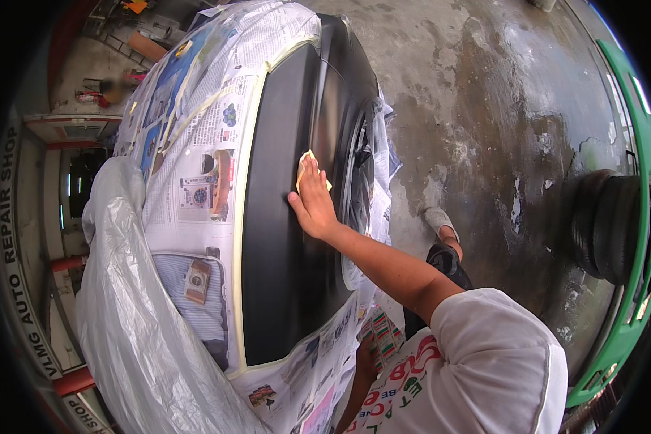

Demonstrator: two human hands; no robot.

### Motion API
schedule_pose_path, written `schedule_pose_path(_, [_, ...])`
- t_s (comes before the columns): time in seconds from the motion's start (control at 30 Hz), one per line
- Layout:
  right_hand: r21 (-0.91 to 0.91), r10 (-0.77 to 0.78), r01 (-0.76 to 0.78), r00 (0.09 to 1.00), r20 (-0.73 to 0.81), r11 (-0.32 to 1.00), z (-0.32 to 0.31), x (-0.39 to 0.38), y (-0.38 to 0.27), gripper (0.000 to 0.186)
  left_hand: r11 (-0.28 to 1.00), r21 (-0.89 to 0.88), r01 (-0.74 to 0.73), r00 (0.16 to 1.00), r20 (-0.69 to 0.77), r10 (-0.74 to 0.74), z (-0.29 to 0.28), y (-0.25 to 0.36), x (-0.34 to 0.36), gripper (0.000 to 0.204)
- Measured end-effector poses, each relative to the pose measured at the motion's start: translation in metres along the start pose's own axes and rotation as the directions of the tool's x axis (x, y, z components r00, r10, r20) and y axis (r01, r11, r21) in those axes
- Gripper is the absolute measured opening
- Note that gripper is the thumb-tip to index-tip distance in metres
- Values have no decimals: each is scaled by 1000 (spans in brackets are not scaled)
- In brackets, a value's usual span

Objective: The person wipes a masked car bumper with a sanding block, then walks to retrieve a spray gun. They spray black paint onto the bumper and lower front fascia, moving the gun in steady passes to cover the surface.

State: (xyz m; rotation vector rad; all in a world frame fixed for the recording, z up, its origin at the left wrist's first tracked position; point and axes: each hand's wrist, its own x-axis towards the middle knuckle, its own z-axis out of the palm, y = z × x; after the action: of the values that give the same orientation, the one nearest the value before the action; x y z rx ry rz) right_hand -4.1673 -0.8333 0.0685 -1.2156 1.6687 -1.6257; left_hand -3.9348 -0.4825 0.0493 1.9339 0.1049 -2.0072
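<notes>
My right hand (313, 201) lies on the matt black car body panel (278, 239), fingers together and stretched forward, thumb apart to the left. Beneath the palm and fingers it presses a pale yellow sheet (306, 157) against the panel. Whether the sheet is cloth or paper I cannot tell. My left hand (366, 359) is low, close to my shirt, beside a white, green and red printed item (384, 336). Its fingers are mostly hidden, so any hold on that item is unclear. Masking tape (240, 217) edges the panel, with newspaper (188, 152) covering the bodywork beyond it.
Grey plastic sheeting (134, 289) drapes over the left side. Dark plastic covers the wheel opening (361, 166) right of the panel. Stacked tyres (607, 224) and a green frame (647, 145) stand at the far right. The concrete floor (513, 137) has wet-looking patches.
</notes>
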Motion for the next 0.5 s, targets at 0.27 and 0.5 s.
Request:
schedule_pose_path(0.27, [43, -61, 47, 902, 428, 998, 71, -341, -59, 93, 1000, -17, 1, 978, -208, -5, -154, -76, -13, 42])
schedule_pose_path(0.5, [-7, 50, -50, 994, 96, 999, 56, -228, -47, 82, 993, 92, -80, 974, -206, 97, -156, -83, 3, 41])
